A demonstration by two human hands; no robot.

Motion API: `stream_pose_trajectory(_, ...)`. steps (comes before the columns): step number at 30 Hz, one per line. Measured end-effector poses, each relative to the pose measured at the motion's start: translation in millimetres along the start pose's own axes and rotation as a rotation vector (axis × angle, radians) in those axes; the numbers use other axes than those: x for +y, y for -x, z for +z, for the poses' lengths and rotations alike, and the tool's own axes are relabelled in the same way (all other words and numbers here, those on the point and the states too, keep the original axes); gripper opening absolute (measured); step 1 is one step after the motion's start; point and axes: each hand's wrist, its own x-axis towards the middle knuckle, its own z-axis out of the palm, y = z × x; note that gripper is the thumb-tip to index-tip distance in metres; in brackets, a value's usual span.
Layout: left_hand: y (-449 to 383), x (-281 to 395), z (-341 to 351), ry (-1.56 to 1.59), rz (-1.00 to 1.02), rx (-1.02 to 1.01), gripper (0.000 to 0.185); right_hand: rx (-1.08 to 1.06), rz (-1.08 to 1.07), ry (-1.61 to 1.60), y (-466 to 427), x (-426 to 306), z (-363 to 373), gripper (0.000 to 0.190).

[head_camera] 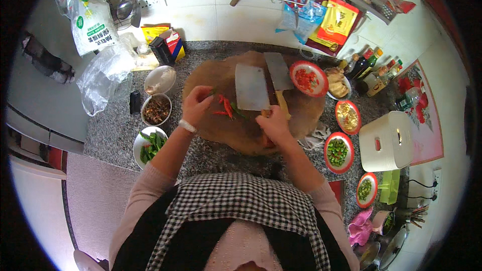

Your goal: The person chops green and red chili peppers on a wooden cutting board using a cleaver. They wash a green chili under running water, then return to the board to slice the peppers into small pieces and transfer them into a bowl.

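My right hand grips the handle of a broad cleaver, whose blade is over a round wooden chopping board. Its blade points away from me. Beside it on the board lies a second cleaver with a pale handle. My left hand is at the board's left side, thumb and fingertips close together by something dark green; whether they pinch it is unclear. Several red chili peppers and a green chili pepper lie between that hand and the blade.
On the left stand a bowl of green peppers, a bowl of dark dried food and a pale bowl. A red-rimmed bowl of chopped red pepper overlaps the board's right edge. Chopped green pepper and a cream container are further right.
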Motion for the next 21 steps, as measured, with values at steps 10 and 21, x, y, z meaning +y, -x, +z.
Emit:
stream_pose_trajectory(10,-77,-37,104,-0.594,0.268,-0.341,0.014,0.566,-0.233,-0.049,37,-12,-7,0.04)
stream_pose_trajectory(21,-35,-24,-8,-0.727,0.415,-0.529,0.029,0.478,-0.446,0.552,35,8,15,0.032)
